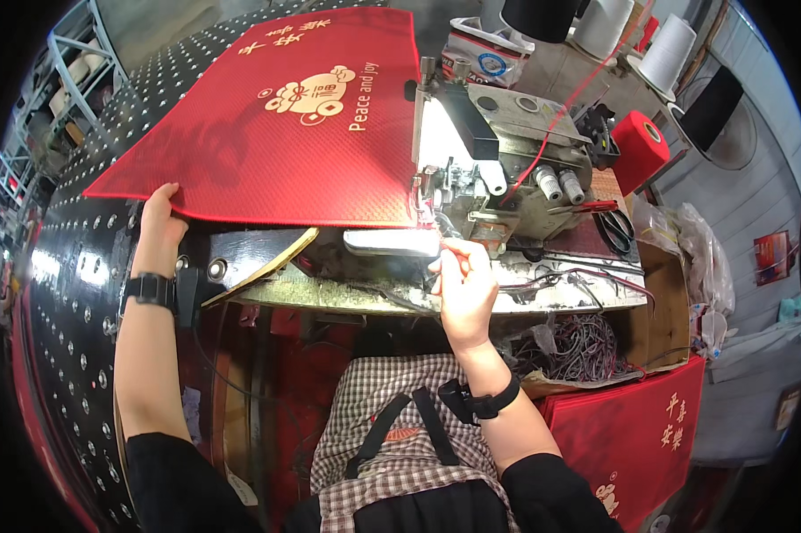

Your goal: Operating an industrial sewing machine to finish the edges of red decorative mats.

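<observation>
One red mat (214, 169), textured, with gold lettering and a rounded gold figure, spreads over a black table (94, 253) set with rows of shiny studs. Its right edge runs up to the needle area of a sewing machine (543, 178); its near edge lies toward the seated worker.

Left hand (162, 211): at the near edge, close to the mat's left corner, holding it, fingertips on top, part of the hand below the edge. Black watch (150, 288) on that wrist.

Right hand (464, 280): just beside the needle area, at the end of a pale rounded plate (390, 242). Fingers drawn in narrow, thumb near fingertip; from here I cannot tell whether anything sits between them. Black band (495, 404) on the wrist.

Red thread (565, 108) slants down into the machine. Around its far side: a white cone (665, 58), a red cone (640, 151), a black cone (713, 108). Dark-handled scissors (615, 233) lie at the machine's right.

Below the worktop, right: cardboard box (667, 306) with a tangle of dark cord or thread (569, 348); under it, more red mats (622, 435), similarly printed in gold.

Worker wears a checked apron (369, 400) and black sleeves.
</observation>
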The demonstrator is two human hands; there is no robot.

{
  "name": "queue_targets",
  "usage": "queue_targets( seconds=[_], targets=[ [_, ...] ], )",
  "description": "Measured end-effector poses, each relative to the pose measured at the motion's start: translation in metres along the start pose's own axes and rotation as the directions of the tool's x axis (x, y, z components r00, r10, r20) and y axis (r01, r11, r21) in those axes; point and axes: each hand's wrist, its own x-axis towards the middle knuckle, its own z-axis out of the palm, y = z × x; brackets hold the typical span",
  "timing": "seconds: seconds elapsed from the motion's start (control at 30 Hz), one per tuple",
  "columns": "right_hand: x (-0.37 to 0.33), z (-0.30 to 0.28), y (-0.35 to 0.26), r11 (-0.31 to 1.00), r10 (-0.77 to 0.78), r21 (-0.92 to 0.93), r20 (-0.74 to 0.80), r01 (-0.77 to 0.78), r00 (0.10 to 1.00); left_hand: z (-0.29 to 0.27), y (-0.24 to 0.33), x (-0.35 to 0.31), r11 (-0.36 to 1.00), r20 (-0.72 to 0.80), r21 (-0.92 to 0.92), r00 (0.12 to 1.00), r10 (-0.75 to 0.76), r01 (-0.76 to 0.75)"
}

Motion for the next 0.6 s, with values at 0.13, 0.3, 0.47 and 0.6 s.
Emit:
queue_targets(
  seconds=[0.13, 0.3, 0.47, 0.6],
  targets=[
    [0.012, -0.012, -0.002, 0.969, -0.046, -0.243, -0.029, 0.038, 0.999, 0.022, -0.004, 0.029, 1.0, -0.053, -0.003, 0.999, -0.004, 0.004],
    [-0.005, -0.041, -0.025, 0.366, -0.119, -0.801, 0.465, 0.474, 0.877, 0.06, 0.002, 0.023, 0.955, 0.111, 0.15, 0.964, 0.24, -0.255],
    [-0.039, -0.009, -0.056, 0.666, -0.141, -0.443, 0.714, 0.6, 0.685, 0.037, 0.044, 0.036, 0.119, 0.354, 0.864, 0.76, 0.545, -0.489],
    [-0.041, 0.07, -0.018, 0.649, -0.264, -0.358, 0.721, 0.671, 0.64, -0.074, 0.086, 0.072, 0.131, 0.396, 0.805, 0.688, 0.608, -0.579]
  ],
)
